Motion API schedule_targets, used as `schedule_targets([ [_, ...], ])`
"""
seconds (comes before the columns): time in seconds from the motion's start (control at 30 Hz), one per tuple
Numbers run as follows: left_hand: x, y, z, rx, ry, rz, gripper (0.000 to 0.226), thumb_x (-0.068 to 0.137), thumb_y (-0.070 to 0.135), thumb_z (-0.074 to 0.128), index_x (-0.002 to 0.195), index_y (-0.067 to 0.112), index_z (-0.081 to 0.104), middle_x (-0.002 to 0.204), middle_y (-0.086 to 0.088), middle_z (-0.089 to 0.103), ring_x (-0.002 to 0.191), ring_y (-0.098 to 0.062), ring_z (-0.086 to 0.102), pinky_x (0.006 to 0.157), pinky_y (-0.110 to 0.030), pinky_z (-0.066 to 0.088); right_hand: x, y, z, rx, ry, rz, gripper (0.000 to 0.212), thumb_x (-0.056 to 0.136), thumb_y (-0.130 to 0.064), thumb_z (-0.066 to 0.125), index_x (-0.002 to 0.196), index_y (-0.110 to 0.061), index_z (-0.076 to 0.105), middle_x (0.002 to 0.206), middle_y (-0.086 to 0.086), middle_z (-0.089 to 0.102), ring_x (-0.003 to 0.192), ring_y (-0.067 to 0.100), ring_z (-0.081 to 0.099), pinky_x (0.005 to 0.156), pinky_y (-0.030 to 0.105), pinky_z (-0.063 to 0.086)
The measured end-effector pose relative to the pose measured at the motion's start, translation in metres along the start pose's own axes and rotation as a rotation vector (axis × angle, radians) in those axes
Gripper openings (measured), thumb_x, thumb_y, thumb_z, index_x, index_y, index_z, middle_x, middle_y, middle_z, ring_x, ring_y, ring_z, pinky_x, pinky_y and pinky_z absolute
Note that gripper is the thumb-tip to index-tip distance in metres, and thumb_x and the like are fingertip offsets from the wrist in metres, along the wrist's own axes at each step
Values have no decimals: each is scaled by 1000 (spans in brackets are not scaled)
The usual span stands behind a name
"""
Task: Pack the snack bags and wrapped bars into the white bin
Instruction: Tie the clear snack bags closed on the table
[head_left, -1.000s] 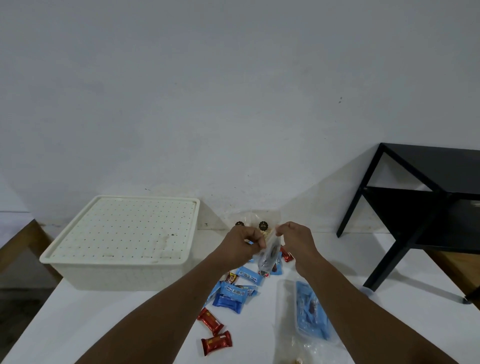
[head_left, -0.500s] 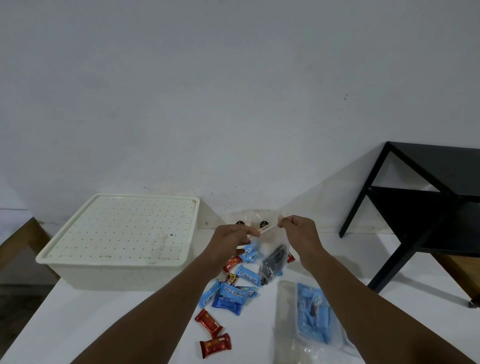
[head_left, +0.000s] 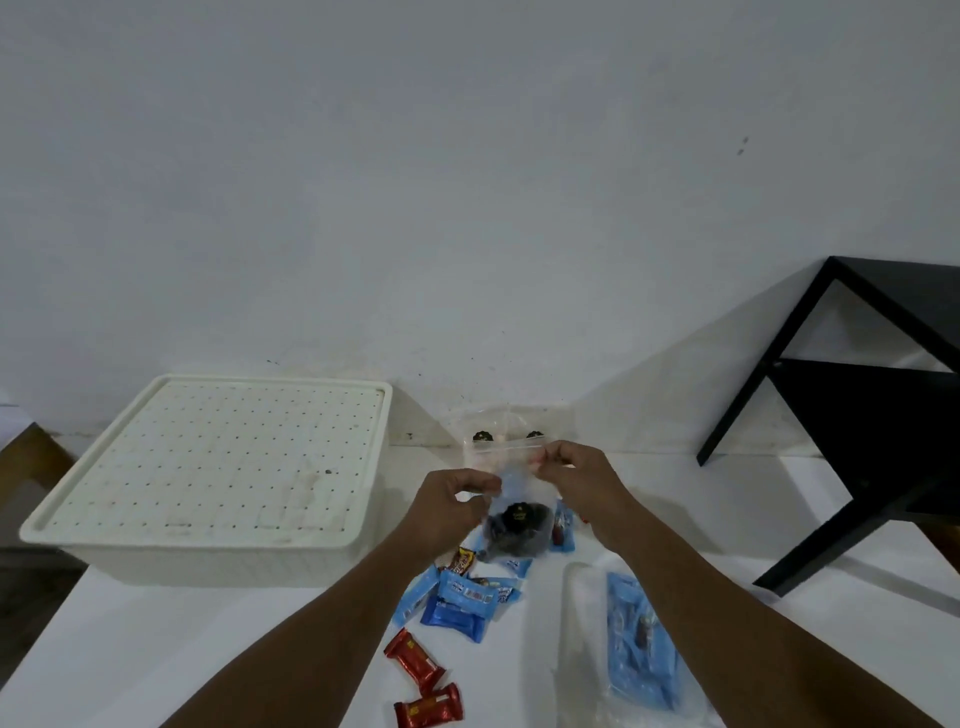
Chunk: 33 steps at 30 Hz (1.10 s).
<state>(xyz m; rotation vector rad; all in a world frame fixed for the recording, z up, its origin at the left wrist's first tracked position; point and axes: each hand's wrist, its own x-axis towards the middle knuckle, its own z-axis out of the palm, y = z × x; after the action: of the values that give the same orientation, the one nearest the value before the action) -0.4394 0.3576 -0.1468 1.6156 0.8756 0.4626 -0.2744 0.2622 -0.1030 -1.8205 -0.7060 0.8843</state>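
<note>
Snack bag (head_left: 517, 522) pinched at top edge, left hand (head_left: 449, 506) and right hand (head_left: 576, 475), fingers curled. Risk: bin (head_left: 218, 566) at left lidded; thin plastic may slip, contents spill.

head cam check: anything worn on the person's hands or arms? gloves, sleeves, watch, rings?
Nothing worn that shows. The left hand and right hand are bare, with no gloves. No rings show on the fingers, though detail is small. The left forearm and right forearm are bare down to the frame edge: no sleeves, watch, bracelets or markings.
</note>
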Motion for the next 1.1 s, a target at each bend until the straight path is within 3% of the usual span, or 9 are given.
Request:
schedule_targets([
  [0.2, 61, -13, -18, 81, 123, -61, 29, 86, -2, 62, 106, 15, 74, 116, 4, 67, 96, -2, 61, 60, 2, 41, 60, 4, 15, -135, -88, -5, 20, 86, -3, 61, 88, -19, 73, 103, 0, 68, 96, 15, 63, 86, 31, 53],
  [0.33, 106, -23, -24, 118, 158, -96, 32, 86, 0, 59, 113, 13, 71, 114, 7, 60, 100, -6, 57, 78, -7, 45, 110, 1, 32, -184, -74, -27, 22, 85, -8, 63, 83, -27, 72, 100, 2, 68, 88, 18, 65, 83, 38, 57],
  [0.47, 140, -46, -29, 133, 158, -153, 31, 83, 3, 64, 110, 15, 72, 119, 2, 65, 110, -18, 62, 99, -39, 53, 147, 16, 47, -175, -89, 26, 21, 86, -6, 63, 83, -26, 70, 91, -3, 67, 88, 20, 66, 80, 40, 59],
  [0.57, 154, -61, -27, 171, 164, -195, 29, 84, 4, 64, 109, 17, 72, 118, 3, 63, 112, -15, 59, 98, -27, 49, 163, 33, 53, -177, -109, 62, 17, 86, -8, 64, 88, -24, 71, 95, -3, 67, 94, 21, 66, 82, 42, 60],
  [0.73, 163, -73, -22, 178, 145, -206, 30, 80, 7, 68, 107, 20, 73, 131, -2, 61, 120, -19, 57, 106, -36, 47, 176, 46, 54, -180, -68, 73, 16, 86, -13, 65, 99, -21, 69, 109, 8, 67, 83, 24, 65, 73, 36, 54],
  [0.87, 156, -67, -21, 147, 156, -173, 33, 81, 7, 72, 112, 17, 72, 141, -2, 48, 128, -21, 49, 111, -36, 42, 175, 40, 50, -187, -52, 44, 28, 88, -14, 64, 115, -17, 68, 131, -7, 50, 110, 17, 55, 87, 31, 48],
  [0.93, 148, -63, -22, 127, 140, -192, 33, 81, 11, 73, 112, 20, 72, 138, -1, 52, 125, -21, 53, 107, -37, 46, 167, 34, 46, -192, -47, 40, 27, 88, -16, 64, 115, -18, 68, 127, -9, 46, 106, 12, 53, 82, 24, 43],
  [1.03, 128, -51, -23, 154, 82, -220, 33, 82, 17, 74, 114, 24, 71, 121, 6, 61, 112, -15, 58, 91, -25, 48, 144, 24, 40, -179, -25, 52, 28, 87, -17, 64, 115, -19, 67, 110, 2, 60, 73, 10, 58, 64, 22, 45],
  [1.1, 110, -41, -22, 164, 30, -224, 31, 83, 14, 73, 113, 19, 71, 115, 3, 65, 105, -15, 59, 81, -21, 44, 124, 19, 35, -178, -11, 47, 29, 87, -15, 63, 116, -17, 66, 105, 5, 63, 75, 14, 61, 69, 26, 50],
])
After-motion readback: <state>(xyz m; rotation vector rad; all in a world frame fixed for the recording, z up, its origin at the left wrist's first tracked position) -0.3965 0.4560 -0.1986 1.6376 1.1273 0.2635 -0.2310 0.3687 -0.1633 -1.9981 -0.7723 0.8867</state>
